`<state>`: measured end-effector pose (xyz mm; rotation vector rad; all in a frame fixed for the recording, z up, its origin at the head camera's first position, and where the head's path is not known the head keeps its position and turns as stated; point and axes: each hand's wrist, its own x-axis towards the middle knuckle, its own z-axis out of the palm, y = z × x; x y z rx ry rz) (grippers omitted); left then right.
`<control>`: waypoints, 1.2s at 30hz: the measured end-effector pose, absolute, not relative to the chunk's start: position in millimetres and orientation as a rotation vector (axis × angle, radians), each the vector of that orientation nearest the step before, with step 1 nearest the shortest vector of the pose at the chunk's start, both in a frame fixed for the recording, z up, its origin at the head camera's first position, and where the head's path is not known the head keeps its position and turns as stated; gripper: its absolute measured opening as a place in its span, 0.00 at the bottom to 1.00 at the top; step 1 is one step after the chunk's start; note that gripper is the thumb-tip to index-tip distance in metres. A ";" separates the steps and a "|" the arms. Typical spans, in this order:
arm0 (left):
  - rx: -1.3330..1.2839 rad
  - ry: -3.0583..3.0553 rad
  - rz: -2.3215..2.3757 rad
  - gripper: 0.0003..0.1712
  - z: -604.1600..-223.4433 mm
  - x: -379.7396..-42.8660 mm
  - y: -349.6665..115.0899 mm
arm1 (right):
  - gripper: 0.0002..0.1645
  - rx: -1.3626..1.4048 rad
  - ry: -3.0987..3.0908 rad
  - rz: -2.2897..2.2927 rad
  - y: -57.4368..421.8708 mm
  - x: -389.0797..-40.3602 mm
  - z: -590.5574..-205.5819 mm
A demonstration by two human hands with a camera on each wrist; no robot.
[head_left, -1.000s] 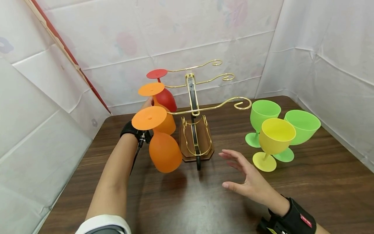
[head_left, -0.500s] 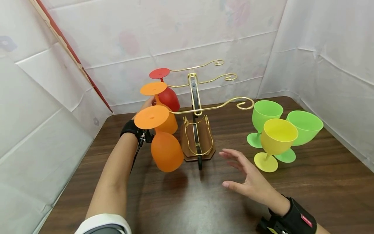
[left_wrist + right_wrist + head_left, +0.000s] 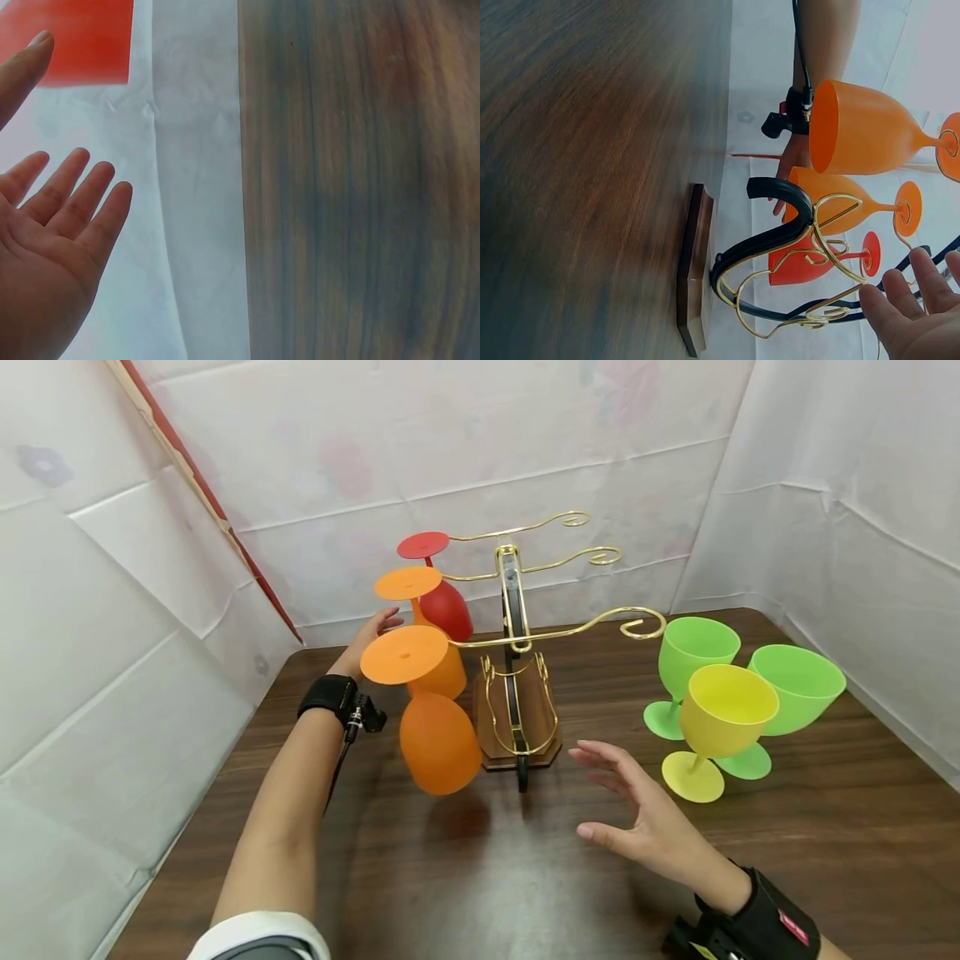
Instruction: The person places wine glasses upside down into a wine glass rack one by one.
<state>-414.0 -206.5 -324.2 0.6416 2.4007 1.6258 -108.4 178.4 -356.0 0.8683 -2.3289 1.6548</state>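
Observation:
A red goblet and two orange goblets hang upside down by their feet from the left hooks of a gold wire rack. My left hand is just left of the red goblet, partly behind the front orange ones. In the left wrist view the left hand's fingers are spread and hold nothing, apart from the red goblet. Low over the table, my right hand has its fingers apart, touching nothing, between the rack and a yellow goblet.
Two green goblets stand upright behind the yellow one at the right. The rack's wooden base rests on the brown table. Three curled gold hooks reach to the right. White sheeting walls the table's back and sides.
My left hand has drawn back to the left from the red goblet, which stays hanging. The head view has shifted slightly left. The right hand keeps its pose.

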 end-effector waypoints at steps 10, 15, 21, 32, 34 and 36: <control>0.656 2.580 1.540 0.43 -327.7 -379.6 -217.9 | 0.47 0.883 -2.331 1.670 177.3 -112.2 -355.3; 0.572 2.642 1.490 0.43 -328.1 -361.1 -222.6 | 0.48 0.891 -2.333 1.659 178.0 -115.4 -356.9; 0.502 2.654 1.518 0.43 -328.1 -337.2 -217.1 | 0.47 0.891 -2.338 1.646 180.2 -118.1 -355.4; 0.606 2.578 1.545 0.38 -335.5 -280.4 -211.4 | 0.46 0.889 -2.356 1.635 182.5 -122.2 -355.1; 0.663 2.569 1.561 0.38 -338.1 -270.0 -211.3 | 0.47 0.887 -2.359 1.632 182.9 -122.5 -355.7; 0.700 2.555 1.581 0.37 -340.3 -260.7 -211.2 | 0.47 0.885 -2.360 1.631 183.2 -122.9 -356.2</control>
